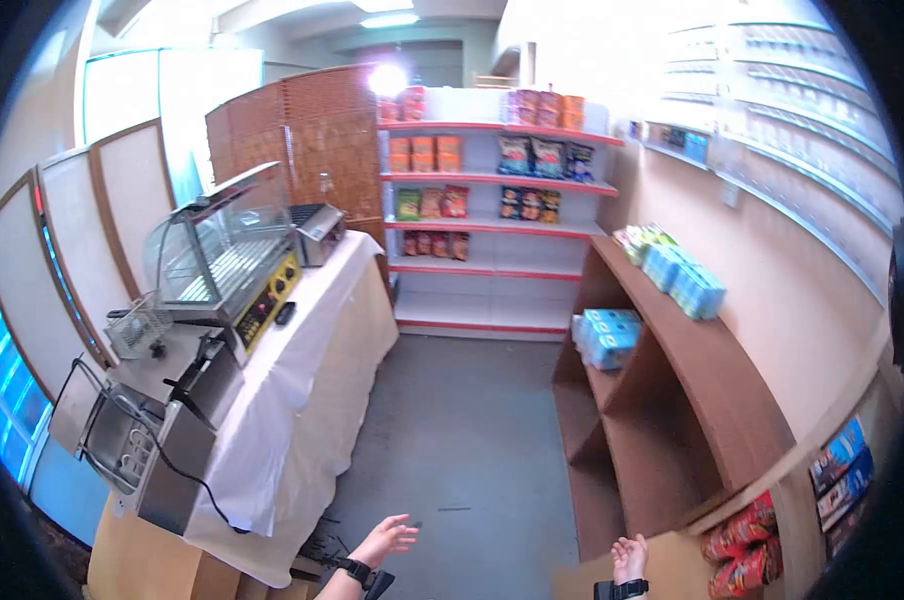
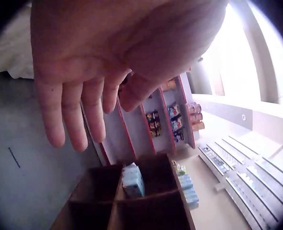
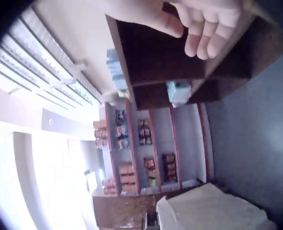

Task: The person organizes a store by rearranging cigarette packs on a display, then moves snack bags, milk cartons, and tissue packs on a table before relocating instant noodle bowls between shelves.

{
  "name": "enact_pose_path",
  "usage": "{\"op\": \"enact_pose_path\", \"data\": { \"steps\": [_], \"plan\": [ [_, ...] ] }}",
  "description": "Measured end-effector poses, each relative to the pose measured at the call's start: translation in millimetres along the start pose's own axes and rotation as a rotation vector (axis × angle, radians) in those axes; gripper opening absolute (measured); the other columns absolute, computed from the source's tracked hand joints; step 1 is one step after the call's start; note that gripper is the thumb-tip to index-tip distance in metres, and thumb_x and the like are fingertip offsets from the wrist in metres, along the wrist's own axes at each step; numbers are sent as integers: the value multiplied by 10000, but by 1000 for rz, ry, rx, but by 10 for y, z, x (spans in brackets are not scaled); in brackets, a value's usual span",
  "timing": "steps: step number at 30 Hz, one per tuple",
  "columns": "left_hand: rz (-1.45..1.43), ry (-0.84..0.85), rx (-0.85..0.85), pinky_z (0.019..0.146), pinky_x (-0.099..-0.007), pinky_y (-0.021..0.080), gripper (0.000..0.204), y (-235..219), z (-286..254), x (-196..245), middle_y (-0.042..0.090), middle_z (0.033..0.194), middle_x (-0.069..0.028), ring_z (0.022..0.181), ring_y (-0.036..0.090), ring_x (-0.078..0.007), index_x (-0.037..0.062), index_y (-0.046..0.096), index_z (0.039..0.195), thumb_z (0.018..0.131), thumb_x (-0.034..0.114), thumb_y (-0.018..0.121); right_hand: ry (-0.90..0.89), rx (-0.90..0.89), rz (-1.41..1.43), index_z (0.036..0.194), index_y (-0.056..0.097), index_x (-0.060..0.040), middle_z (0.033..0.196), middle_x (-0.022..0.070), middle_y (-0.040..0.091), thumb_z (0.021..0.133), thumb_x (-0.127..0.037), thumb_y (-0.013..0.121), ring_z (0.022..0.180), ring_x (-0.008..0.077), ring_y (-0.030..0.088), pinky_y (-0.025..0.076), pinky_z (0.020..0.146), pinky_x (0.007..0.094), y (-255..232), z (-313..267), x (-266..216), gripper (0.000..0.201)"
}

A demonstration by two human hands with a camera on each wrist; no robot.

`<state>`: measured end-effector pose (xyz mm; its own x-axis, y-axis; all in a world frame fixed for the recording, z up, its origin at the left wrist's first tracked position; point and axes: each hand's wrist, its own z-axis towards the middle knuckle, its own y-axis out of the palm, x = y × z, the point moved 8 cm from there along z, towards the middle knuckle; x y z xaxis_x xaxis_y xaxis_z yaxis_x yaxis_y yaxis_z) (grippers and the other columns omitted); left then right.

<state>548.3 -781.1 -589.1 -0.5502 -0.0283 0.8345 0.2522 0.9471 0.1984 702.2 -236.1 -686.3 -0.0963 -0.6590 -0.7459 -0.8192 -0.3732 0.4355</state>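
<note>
My left hand [image 1: 384, 541] is held out over the grey floor [image 1: 462, 420], holding nothing; its fingers hang nearly straight in the left wrist view. The right hand [image 1: 629, 558] is raised at the lower right with loosely bent fingers and nothing in them. Closest to it are a brown shelf unit [image 1: 712, 400] and red snack packets [image 1: 742, 555]. Light-blue packs [image 1: 608, 338] sit in one compartment of that unit, and more blue packs [image 1: 684, 280] stand on its top. Both wrists wear dark bands.
Along the left runs a cloth-covered table [image 1: 347, 300] bearing a glass display warmer [image 1: 227, 250] and a steel fryer [image 1: 137, 450] with a hanging cord. White shelves [image 1: 492, 285] with red edges hold snack bags at the back. Wire-like racks [image 1: 812, 120] line the right wall.
</note>
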Motion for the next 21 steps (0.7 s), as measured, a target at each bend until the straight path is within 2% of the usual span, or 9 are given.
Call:
{"op": "enact_pose_path", "data": {
  "steps": [2,6,7,8,10,12,14,18,21],
  "plan": [
    [-34,20,56,894,-369,479,500,-322,-135,90,570,1222,-137,1072,581,-238,68,303,1401,962,233,476,68,-98,-50,1365,329,-174,897,103,579,851,-97,499,798,220,566,491,719,358,805,-172,172,547],
    [-130,52,134,879,-367,489,474,-1006,-30,-144,573,1213,-147,1055,591,-241,65,300,1394,972,217,452,145,-242,-43,1325,387,-149,906,119,582,853,-85,516,801,232,568,490,735,374,1809,-225,484,493],
    [-165,65,144,880,-373,492,467,-1085,-35,-112,573,1212,-148,1049,594,-243,62,301,1391,974,212,447,145,-264,-73,1313,401,-146,897,120,582,857,-86,515,799,231,567,489,740,380,2014,-205,518,474],
    [-246,82,249,779,-309,514,413,-993,-275,199,638,1101,-84,951,631,-190,114,425,1340,943,198,505,144,-286,-102,1300,414,-144,887,120,582,860,-87,514,798,231,566,488,746,386,2207,-172,543,455],
    [-258,85,262,786,-318,516,423,-1112,-157,238,632,1119,-90,966,629,-200,116,415,1349,944,201,504,148,-299,-121,1294,422,-144,879,111,584,860,-88,514,795,226,566,487,747,384,2525,-85,574,447],
    [-274,64,263,805,-333,516,433,-1222,56,259,625,1139,-96,980,626,-211,115,407,1358,946,207,501,151,-306,-141,1288,430,-144,870,101,586,861,-90,515,793,222,565,485,749,382,2797,-5,589,439],
    [-268,68,260,812,-336,514,436,-1299,301,394,622,1144,-96,985,625,-213,118,404,1361,946,208,502,106,-411,-135,1267,480,-24,981,145,606,872,-51,563,914,249,587,512,819,361,3130,66,586,404],
    [-263,95,233,815,-338,516,451,-1466,953,770,620,1152,-92,987,626,-214,137,385,1376,947,208,502,169,-389,-108,1321,439,-60,1039,167,589,873,-80,582,962,271,573,502,846,376,3592,642,691,471],
    [-190,99,165,877,-379,497,470,-1670,1606,1141,574,1207,-152,1041,599,-245,56,296,1390,974,212,449,183,-364,-93,1271,451,-143,860,76,589,856,-93,516,788,212,564,483,745,367,4114,1182,700,423]
  ]
}}
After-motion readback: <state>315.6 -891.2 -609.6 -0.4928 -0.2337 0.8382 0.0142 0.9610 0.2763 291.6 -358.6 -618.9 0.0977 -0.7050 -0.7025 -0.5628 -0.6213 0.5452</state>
